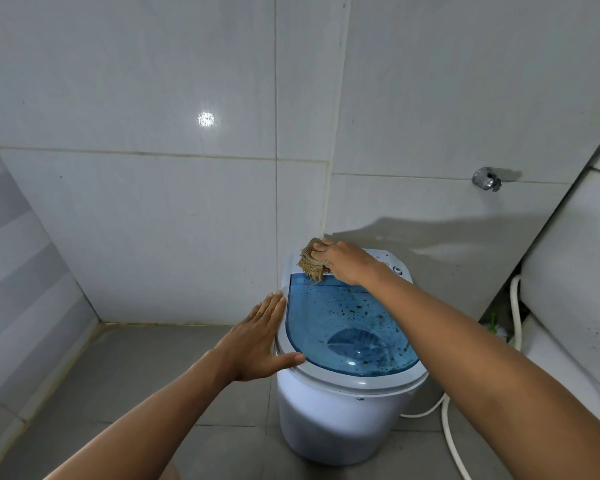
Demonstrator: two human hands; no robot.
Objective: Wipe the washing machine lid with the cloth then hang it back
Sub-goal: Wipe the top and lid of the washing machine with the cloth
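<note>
A small white washing machine stands on the floor in the corner. Its blue see-through lid is speckled with dark spots. My right hand is shut on a tan, coarse cloth and holds it at the lid's far left edge, next to the white control panel. My left hand lies flat with fingers spread against the left rim of the machine, its thumb resting on the front rim.
White tiled walls meet just behind the machine. A chrome tap sticks out of the right wall. A white hose runs over the grey floor at the right, beside a large white appliance.
</note>
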